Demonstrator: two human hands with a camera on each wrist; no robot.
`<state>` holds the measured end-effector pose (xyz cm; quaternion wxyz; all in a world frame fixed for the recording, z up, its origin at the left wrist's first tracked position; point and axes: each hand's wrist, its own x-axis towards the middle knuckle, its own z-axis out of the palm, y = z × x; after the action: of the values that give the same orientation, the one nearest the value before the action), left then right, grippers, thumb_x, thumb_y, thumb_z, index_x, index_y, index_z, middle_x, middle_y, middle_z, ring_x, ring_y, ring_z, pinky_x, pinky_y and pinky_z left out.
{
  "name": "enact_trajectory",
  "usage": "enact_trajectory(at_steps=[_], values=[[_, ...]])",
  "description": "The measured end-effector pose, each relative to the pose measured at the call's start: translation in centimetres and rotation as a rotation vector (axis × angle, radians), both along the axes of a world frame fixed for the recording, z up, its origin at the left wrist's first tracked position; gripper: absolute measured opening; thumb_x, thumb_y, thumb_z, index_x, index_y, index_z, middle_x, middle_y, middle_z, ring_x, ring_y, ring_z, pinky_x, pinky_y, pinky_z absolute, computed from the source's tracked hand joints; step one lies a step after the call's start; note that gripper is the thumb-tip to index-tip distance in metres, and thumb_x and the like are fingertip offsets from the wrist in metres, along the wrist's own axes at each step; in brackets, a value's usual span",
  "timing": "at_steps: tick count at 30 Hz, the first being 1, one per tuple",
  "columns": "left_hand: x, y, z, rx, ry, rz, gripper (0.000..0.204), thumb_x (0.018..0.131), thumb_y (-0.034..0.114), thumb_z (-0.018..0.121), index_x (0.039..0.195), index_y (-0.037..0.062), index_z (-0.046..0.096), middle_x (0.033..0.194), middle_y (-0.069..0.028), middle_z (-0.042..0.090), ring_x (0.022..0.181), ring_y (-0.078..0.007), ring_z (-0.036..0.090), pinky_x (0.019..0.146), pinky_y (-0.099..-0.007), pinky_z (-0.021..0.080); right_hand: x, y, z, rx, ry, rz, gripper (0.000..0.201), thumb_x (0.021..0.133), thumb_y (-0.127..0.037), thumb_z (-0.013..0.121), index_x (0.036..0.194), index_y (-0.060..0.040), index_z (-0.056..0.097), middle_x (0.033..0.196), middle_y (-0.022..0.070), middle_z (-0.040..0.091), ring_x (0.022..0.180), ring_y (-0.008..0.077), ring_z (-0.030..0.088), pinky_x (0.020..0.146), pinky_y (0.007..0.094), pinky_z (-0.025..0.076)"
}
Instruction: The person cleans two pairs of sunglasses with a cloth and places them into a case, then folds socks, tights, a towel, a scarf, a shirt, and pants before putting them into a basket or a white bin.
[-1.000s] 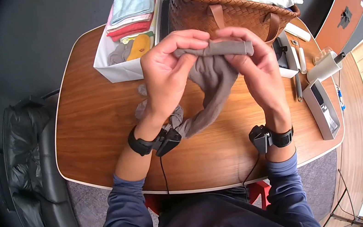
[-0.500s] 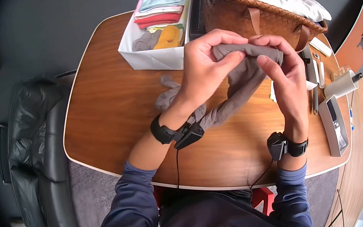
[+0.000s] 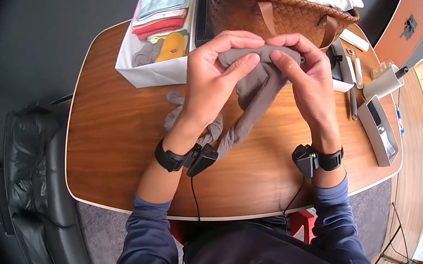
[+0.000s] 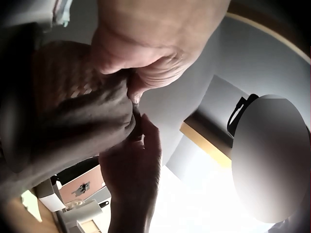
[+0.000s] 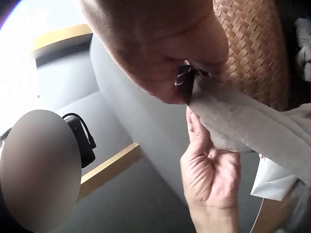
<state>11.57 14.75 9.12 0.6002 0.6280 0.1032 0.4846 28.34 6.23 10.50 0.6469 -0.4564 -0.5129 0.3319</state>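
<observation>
Both hands hold a grey-brown stretchy garment [image 3: 263, 79] that looks like tights, raised above the table in front of the chest. My left hand [image 3: 211, 75] pinches its gathered top edge, thumb on the near side and fingers behind. Close beside it, my right hand [image 3: 302, 62] grips the same edge the same way, the two sets of fingertips almost meeting. A long narrow part slants down toward the left wrist. More crumpled grey fabric [image 3: 176, 116] lies on the table, partly hidden behind the left forearm. In the right wrist view, the taut cloth [image 5: 243, 114] runs off to the right.
A white box [image 3: 160, 74] of folded cloths and rolled grey and yellow items stands at the back left. Beside it is a woven basket [image 3: 281, 14] heaped with laundry. Small trays [image 3: 379, 132] and a white cup [image 3: 382, 82] line the right side of the wooden table [image 3: 115, 140].
The top edge, earlier a flat straight band between both hands, is now bunched and rounded, with the thumbs closer together. The head view swung and came back.
</observation>
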Motion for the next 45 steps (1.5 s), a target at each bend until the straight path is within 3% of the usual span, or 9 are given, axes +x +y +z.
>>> enact_trajectory(at_steps=[4, 14, 17, 22, 27, 31, 37, 40, 45], values=[[0.0, 0.0, 0.0, -0.156, 0.064, -0.043, 0.023, 0.096, 0.004, 0.072, 0.118, -0.0028, 0.072, 0.117, -0.0071, 0.070, 0.106, -0.0111, 0.065, 0.092, -0.0254, 0.051, -0.3, 0.2, 0.2, 0.112, -0.119, -0.011, 0.022, 0.096, -0.005, 0.069, 0.118, -0.0002, 0.066, 0.110, 0.0033, 0.068, 0.100, 0.0088, 0.063, 0.088, 0.0238, 0.050], [0.2, 0.4, -0.2, 0.412, 0.021, 0.220, 0.025, 0.091, 0.003, 0.077, 0.115, -0.0031, 0.073, 0.119, -0.0100, 0.070, 0.108, -0.0148, 0.065, 0.093, -0.0270, 0.052, -0.2, 0.0, 0.2, -0.078, 0.165, 0.057, 0.023, 0.094, 0.002, 0.071, 0.116, 0.0006, 0.065, 0.115, 0.0076, 0.070, 0.106, 0.0105, 0.064, 0.090, 0.0275, 0.053], [-0.4, -0.3, 0.8, -0.151, 0.052, -0.027, 0.029, 0.089, 0.002, 0.078, 0.117, -0.0033, 0.071, 0.124, -0.0114, 0.067, 0.116, -0.0164, 0.062, 0.097, -0.0285, 0.050, 0.0, 0.1, 0.1, 0.145, 0.076, 0.080, 0.023, 0.093, 0.002, 0.071, 0.115, 0.0006, 0.065, 0.119, 0.0094, 0.070, 0.107, 0.0115, 0.065, 0.092, 0.0275, 0.053], [0.0, 0.7, 0.0, 0.286, 0.006, 0.129, 0.039, 0.094, 0.005, 0.076, 0.130, -0.0030, 0.062, 0.117, -0.0072, 0.069, 0.106, -0.0127, 0.065, 0.094, -0.0268, 0.052, 0.0, -0.3, 0.9, -0.137, 0.177, 0.135, 0.031, 0.094, 0.003, 0.069, 0.124, 0.0010, 0.064, 0.120, 0.0092, 0.071, 0.105, 0.0119, 0.067, 0.092, 0.0261, 0.054], [-0.6, -0.2, 0.7, -0.250, 0.072, -0.132, 0.040, 0.095, 0.004, 0.073, 0.132, -0.0009, 0.060, 0.124, -0.0091, 0.066, 0.116, -0.0141, 0.061, 0.100, -0.0289, 0.050, -1.0, -0.1, 1.0, 0.062, 0.062, 0.041, 0.026, 0.095, -0.003, 0.070, 0.121, 0.0006, 0.067, 0.113, 0.0066, 0.072, 0.100, 0.0100, 0.067, 0.087, 0.0247, 0.054], [0.2, 0.7, 0.0, 0.242, -0.015, 0.081, 0.029, 0.097, 0.012, 0.074, 0.122, -0.0007, 0.066, 0.117, -0.0074, 0.068, 0.103, -0.0103, 0.064, 0.089, -0.0260, 0.053, 0.0, -0.1, 0.2, -0.053, 0.088, 0.047, 0.024, 0.096, -0.001, 0.069, 0.120, 0.0011, 0.069, 0.112, 0.0062, 0.073, 0.100, 0.0096, 0.067, 0.087, 0.0247, 0.054], [-0.6, 0.3, 0.2, 0.013, 0.154, 0.034, 0.036, 0.092, 0.008, 0.079, 0.125, 0.0013, 0.067, 0.120, -0.0081, 0.066, 0.113, -0.0133, 0.061, 0.097, -0.0288, 0.051, -1.2, 0.2, 0.8, 0.033, 0.169, -0.006, 0.023, 0.096, -0.005, 0.070, 0.118, 0.0013, 0.069, 0.109, 0.0057, 0.073, 0.096, 0.0093, 0.067, 0.086, 0.0244, 0.054], [-0.5, 1.2, 0.2, 0.493, 0.163, 0.160, 0.051, 0.090, 0.008, 0.080, 0.136, 0.0020, 0.059, 0.117, -0.0094, 0.066, 0.116, -0.0142, 0.061, 0.101, -0.0292, 0.049, -0.3, 0.1, 0.4, -0.050, 0.209, 0.057, 0.025, 0.095, -0.002, 0.070, 0.120, 0.0021, 0.069, 0.112, 0.0065, 0.073, 0.099, 0.0100, 0.067, 0.088, 0.0246, 0.054], [0.3, -1.1, 0.5, -0.332, -0.148, -0.186, 0.052, 0.091, 0.007, 0.079, 0.136, -0.0005, 0.053, 0.116, -0.0107, 0.066, 0.112, -0.0149, 0.063, 0.099, -0.0297, 0.051, -0.4, -0.2, 0.5, 0.075, 0.106, 0.065, 0.028, 0.096, 0.001, 0.068, 0.124, 0.0033, 0.068, 0.118, 0.0088, 0.073, 0.104, 0.0124, 0.068, 0.092, 0.0254, 0.054]])
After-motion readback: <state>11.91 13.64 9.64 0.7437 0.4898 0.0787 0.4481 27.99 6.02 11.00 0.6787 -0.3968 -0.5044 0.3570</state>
